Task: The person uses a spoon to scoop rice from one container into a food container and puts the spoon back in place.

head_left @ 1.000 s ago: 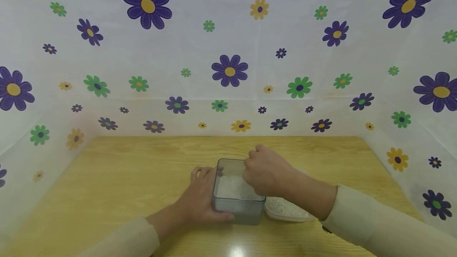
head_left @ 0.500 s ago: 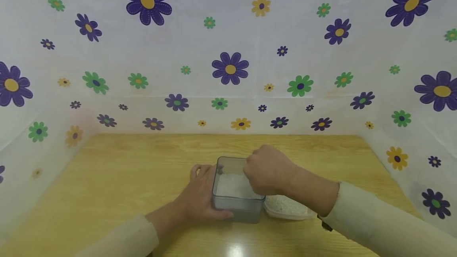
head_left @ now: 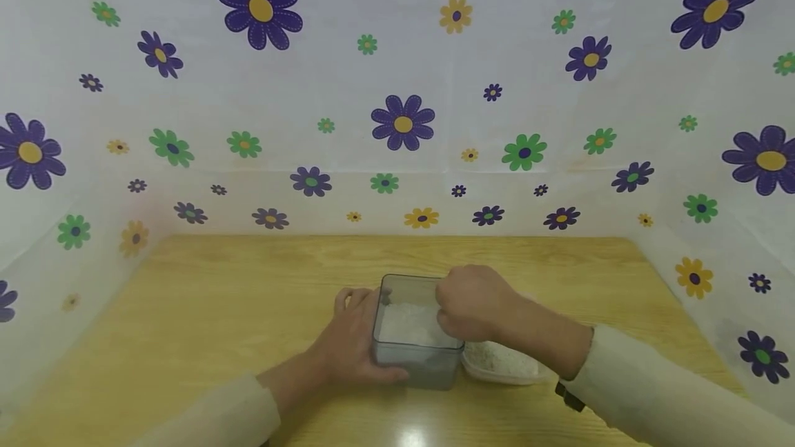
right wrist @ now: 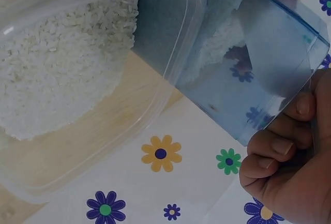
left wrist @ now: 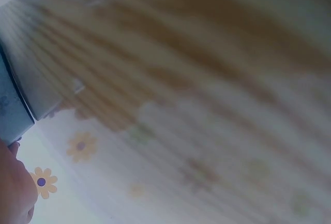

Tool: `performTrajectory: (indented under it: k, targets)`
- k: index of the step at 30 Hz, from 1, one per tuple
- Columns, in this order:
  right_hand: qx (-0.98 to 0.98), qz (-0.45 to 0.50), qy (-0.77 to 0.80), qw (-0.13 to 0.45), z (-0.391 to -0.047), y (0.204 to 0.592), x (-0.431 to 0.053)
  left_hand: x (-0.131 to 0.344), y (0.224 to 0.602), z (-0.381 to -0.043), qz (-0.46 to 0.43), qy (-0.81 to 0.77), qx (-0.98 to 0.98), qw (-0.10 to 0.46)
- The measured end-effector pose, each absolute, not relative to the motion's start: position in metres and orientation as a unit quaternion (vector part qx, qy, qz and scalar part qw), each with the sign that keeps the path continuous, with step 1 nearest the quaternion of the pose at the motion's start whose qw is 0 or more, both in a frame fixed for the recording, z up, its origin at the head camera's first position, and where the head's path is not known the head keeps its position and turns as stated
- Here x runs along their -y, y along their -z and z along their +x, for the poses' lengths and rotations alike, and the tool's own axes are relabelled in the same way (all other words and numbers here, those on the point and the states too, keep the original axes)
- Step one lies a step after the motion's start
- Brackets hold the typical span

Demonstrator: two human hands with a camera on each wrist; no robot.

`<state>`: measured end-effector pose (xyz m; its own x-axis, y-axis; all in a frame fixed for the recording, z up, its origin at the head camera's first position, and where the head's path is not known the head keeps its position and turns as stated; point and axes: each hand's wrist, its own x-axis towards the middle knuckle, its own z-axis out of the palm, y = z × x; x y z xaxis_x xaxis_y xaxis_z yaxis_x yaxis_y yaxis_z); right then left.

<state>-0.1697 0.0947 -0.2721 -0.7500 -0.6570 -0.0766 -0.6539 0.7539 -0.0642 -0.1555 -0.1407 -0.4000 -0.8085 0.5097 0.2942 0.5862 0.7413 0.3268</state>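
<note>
- A square, clear grey-tinted plastic container (head_left: 415,333) partly filled with white rice (head_left: 406,324) stood near the front edge of the light wooden table (head_left: 217,309), between the two hands.
- The left hand (head_left: 348,343) was wrapped round the container's left wall, thumb along the near side and fingertips showing past the far corner.
- The right hand (head_left: 473,303) was clenched into a loose fist over the container's right rim; from the head view it could not be told whether it held anything.
- The right wrist view showed more: the curled fingers (right wrist: 279,149) lay against the container's tinted wall (right wrist: 248,63), with rice visible through it.
- That view also showed a shallow, clear plastic tray with rounded corners (right wrist: 103,167), heaped with white rice (right wrist: 62,63) and touching the container's side; in the head view only a sliver of the tray (head_left: 499,364) showed, behind the right wrist.
- The left wrist view was mostly a blur of wood grain and flowered sheet, with only the container's edge (left wrist: 15,105) and a bit of the left hand (left wrist: 13,188) at the frame's left.
- A white sheet printed with purple, green and yellow flowers (head_left: 397,88) walled the table on three sides.
- Compared with a second earlier, the right fist had dropped lower and shifted slightly right over the rim; the left hand and container had not moved.
</note>
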Motion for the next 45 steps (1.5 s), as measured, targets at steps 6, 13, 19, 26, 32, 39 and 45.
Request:
performTrajectory:
  k: [6,13,19,26,32,39,45]
  targets:
    - [-0.938,-0.337,0.076,0.037,-0.166,0.276,-0.100,0.139,0.399,-0.155,-0.293,0.210,0.928,0.092]
    - [-0.947,-0.283,0.134,0.073,-0.163,0.274,-0.106,0.137,0.399,-0.155,-0.290,0.213,0.929,0.084]
    - [-0.937,-0.241,0.224,0.115,-0.164,0.272,-0.115,0.137,0.400,-0.155,-0.284,0.209,0.932,0.085]
    - [-0.929,-0.233,0.267,0.110,-0.164,0.272,-0.126,0.138,0.401,-0.153,-0.287,0.201,0.931,0.099]
    - [-0.930,-0.216,0.277,0.104,-0.167,0.272,-0.137,0.137,0.399,-0.151,-0.286,0.206,0.930,0.101]
    - [-0.923,-0.215,0.309,0.077,-0.168,0.268,-0.158,0.137,0.399,-0.151,-0.287,0.207,0.929,0.107]
    - [-0.932,-0.192,0.305,0.052,-0.169,0.263,-0.184,0.136,0.397,-0.151,-0.287,0.208,0.928,0.111]
